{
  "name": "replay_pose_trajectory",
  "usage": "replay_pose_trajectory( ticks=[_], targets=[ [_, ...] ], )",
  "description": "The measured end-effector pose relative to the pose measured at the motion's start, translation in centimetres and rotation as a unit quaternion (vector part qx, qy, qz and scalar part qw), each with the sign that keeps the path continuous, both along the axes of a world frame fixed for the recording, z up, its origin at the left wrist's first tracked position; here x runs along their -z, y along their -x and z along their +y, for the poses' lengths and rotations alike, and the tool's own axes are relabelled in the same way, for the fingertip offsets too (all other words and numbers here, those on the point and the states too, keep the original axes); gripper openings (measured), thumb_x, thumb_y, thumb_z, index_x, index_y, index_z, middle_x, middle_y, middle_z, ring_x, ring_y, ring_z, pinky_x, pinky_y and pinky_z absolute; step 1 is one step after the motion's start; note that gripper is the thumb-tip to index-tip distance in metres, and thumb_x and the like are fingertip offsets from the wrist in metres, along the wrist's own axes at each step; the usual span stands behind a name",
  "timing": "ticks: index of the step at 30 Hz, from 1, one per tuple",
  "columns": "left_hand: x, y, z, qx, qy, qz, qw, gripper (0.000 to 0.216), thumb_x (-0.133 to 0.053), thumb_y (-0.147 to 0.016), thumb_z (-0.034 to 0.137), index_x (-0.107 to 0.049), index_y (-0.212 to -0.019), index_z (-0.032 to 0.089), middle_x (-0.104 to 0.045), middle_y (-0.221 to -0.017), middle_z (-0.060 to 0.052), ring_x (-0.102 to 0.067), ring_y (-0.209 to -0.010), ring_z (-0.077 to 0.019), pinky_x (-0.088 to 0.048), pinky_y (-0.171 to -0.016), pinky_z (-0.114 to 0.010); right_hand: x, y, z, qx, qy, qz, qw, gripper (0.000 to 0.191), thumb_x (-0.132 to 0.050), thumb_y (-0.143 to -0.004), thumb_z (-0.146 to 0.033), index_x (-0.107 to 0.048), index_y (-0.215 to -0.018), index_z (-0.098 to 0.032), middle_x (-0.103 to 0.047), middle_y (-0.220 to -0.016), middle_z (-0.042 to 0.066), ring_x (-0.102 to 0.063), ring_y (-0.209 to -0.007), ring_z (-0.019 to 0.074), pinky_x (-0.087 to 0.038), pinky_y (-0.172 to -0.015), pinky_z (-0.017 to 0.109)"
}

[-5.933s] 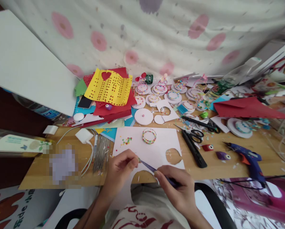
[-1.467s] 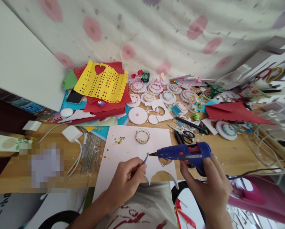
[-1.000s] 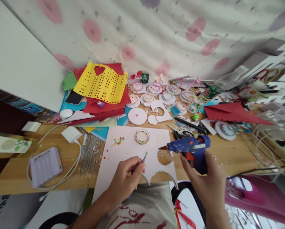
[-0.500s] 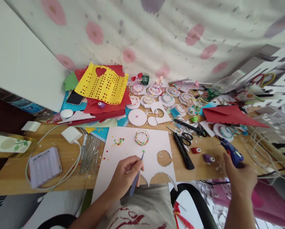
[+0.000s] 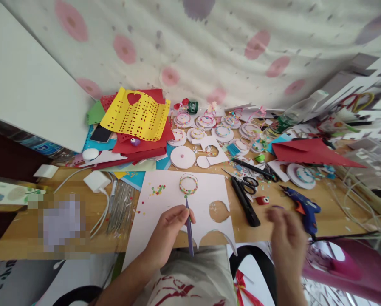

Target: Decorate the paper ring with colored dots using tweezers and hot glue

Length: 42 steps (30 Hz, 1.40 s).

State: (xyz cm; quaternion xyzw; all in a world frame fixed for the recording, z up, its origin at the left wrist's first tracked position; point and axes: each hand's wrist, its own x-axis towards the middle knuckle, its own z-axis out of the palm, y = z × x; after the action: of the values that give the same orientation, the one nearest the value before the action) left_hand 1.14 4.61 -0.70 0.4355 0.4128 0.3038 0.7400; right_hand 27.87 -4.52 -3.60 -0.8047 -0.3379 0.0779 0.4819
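My left hand [image 5: 169, 229] pinches purple tweezers [image 5: 190, 238] above a cut white sheet [image 5: 209, 189]. At their tip is a small green dot [image 5: 186, 196], close to the near edge of a ring dotted with colours [image 5: 188, 184]. My right hand [image 5: 287, 238] is smeared by motion, and its fingers cannot be made out clearly. It hovers over the front right of the table, where a bit of the purple punch [image 5: 277, 207] shows at its fingertips. A blue glue gun [image 5: 308, 208] lies on the table to the right of that hand, apart from it.
Scissors [image 5: 250, 183], a black box cutter [image 5: 245, 204] and a red punch [image 5: 262, 200] lie right of the sheet. Several white discs with rings, such as one disc [image 5: 183, 157], fill the back. Loose dots [image 5: 158, 190] and thin wires [image 5: 122, 208] are at left.
My right hand has let go of the glue gun, which now lies on the table, and has moved left. The tweezers' tip with the green dot has shifted up toward the ring.
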Motion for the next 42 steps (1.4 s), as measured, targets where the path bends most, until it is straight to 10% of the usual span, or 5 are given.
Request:
replay_pose_trajectory(
  ticks=[5,15,25,35,42],
  targets=[
    [0.2,-0.9,-0.7,0.038,0.081,-0.065,0.994,0.040,-0.061,-0.087,0.058,-0.061,-0.081,0.018,-0.051,-0.055,0.004,-0.051,-0.047,-0.0120,-0.042,-0.047,-0.023,-1.7,11.9,1.6,-0.429,0.074,0.581,0.688,0.057,-0.038,-0.096,-0.065,-0.065,-0.089,-0.015,-0.065,-0.076,0.007,-0.058,-0.066,0.0151,-0.046,-0.065,0.029],
    [0.2,-0.2,-0.5,-0.006,-0.008,-0.049,0.999,0.037,-0.064,-0.088,0.051,-0.070,-0.079,0.016,-0.064,-0.082,-0.003,-0.054,-0.074,-0.0140,-0.044,-0.073,-0.025,-1.1,14.1,2.5,-0.339,-0.024,0.881,0.330,0.034,-0.071,-0.086,-0.034,-0.045,-0.074,-0.017,-0.023,-0.050,-0.012,-0.009,-0.041,0.0030,-0.008,-0.035,0.013],
    [1.2,0.4,-0.2,-0.040,0.020,-0.039,0.998,0.035,-0.063,-0.090,0.048,-0.076,-0.098,0.016,-0.069,-0.090,-0.008,-0.059,-0.083,-0.0175,-0.048,-0.079,-0.028,-0.9,12.9,3.0,-0.368,0.003,0.814,0.449,0.049,-0.073,-0.080,-0.044,-0.033,-0.065,-0.021,-0.017,-0.048,-0.012,-0.005,-0.039,0.0038,-0.005,-0.032,0.017],
    [2.9,2.2,3.6,-0.089,-0.364,0.215,0.902,0.008,-0.064,-0.087,0.024,-0.070,-0.090,0.019,-0.060,-0.082,-0.001,-0.051,-0.070,-0.0140,-0.044,-0.072,-0.027,2.1,7.0,5.2,-0.309,-0.006,0.547,0.778,0.038,-0.075,-0.079,-0.046,-0.057,-0.065,-0.014,-0.023,-0.046,-0.011,-0.013,-0.042,0.0027,-0.005,-0.041,0.022],
    [3.6,-0.5,5.0,0.000,-0.451,0.250,0.857,0.021,-0.063,-0.090,0.021,-0.068,-0.111,0.020,-0.056,-0.081,-0.001,-0.054,-0.075,-0.0171,-0.044,-0.073,-0.030,3.8,6.2,6.3,-0.330,0.052,0.423,0.842,0.044,-0.068,-0.079,-0.055,-0.052,-0.062,-0.018,-0.031,-0.046,-0.008,-0.024,-0.042,0.0058,-0.013,-0.043,0.024]
  ],
)
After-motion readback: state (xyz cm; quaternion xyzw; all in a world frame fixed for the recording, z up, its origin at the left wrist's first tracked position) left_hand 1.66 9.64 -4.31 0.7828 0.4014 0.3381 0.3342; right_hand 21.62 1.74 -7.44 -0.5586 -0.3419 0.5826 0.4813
